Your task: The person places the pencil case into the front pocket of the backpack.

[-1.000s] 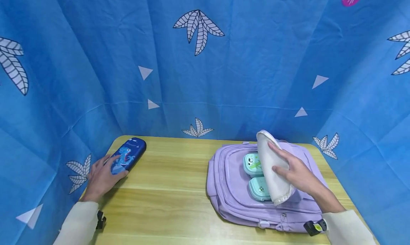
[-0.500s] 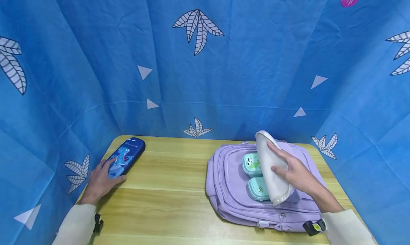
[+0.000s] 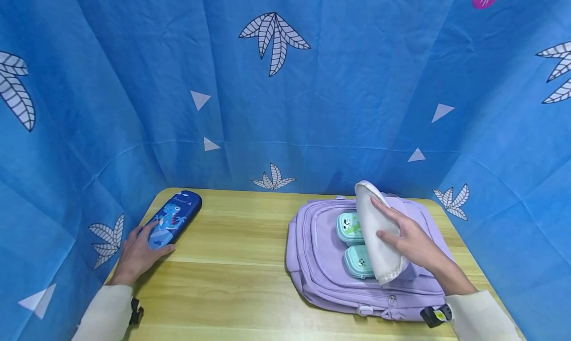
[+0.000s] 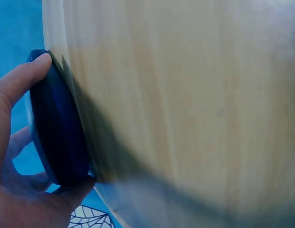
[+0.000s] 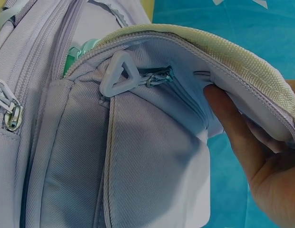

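Note:
At the table's left edge lies a dark blue pencil case (image 3: pixel 174 214) printed with a light blue dinosaur. My left hand (image 3: pixel 139 255) grips its near end, the thumb on one side and the fingers round the other; the left wrist view shows the case's dark side (image 4: pixel 59 128). On the right, a lilac backpack (image 3: pixel 308 271) lies on the table. My right hand (image 3: pixel 412 239) holds up its front pocket flap (image 3: pixel 376 237), pale on the inside, between thumb and fingers. Two small mint boxes, a panda box (image 3: pixel 349 227) and a ball-print box (image 3: pixel 358 261), sit partly under the flap.
The wooden table (image 3: pixel 232 281) stretches between the pencil case and the backpack. A blue patterned curtain (image 3: pixel 285 108) surrounds it at the back and both sides. A triangular zip pull (image 5: pixel 120 75) hangs at the pocket's zip in the right wrist view.
My left hand has shifted slightly toward the near left on the pencil case, showing more of its dinosaur print. The right hand keeps the flap raised, and the backpack stays put.

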Available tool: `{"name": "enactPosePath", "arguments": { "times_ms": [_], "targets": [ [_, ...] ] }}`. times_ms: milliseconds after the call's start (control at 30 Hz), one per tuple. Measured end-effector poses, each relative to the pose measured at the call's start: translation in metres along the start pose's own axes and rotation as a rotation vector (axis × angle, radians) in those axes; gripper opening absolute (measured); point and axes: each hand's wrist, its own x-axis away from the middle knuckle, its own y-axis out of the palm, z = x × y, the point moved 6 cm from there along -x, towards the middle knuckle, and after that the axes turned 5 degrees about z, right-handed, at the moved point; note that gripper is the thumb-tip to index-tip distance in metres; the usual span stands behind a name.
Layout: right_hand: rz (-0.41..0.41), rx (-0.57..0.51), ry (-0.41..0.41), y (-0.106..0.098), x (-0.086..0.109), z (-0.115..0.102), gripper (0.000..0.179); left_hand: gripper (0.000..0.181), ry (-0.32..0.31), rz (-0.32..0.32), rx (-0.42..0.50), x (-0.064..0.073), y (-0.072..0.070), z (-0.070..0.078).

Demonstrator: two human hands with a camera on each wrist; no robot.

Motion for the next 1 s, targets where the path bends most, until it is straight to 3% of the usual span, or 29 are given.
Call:
{"name": "enactPosePath", "arguments": {
  "times_ms": [367,667,1000],
  "targets": [
    [0.004,-0.007,-0.004,0.000,0.000,0.001,0.080,0.104,-0.004,0.036,0.013,0.005,0.001,-0.001],
    [0.015,0.015,-0.013,-0.001,0.001,0.000,0.078,0.108,0.110,0.003,0.007,0.011,0.000,0.016],
    [0.017,0.021,-0.009,-0.001,0.001,0.000,0.078,0.101,0.252,-0.050,0.002,0.023,0.003,0.053]
  ]
}}
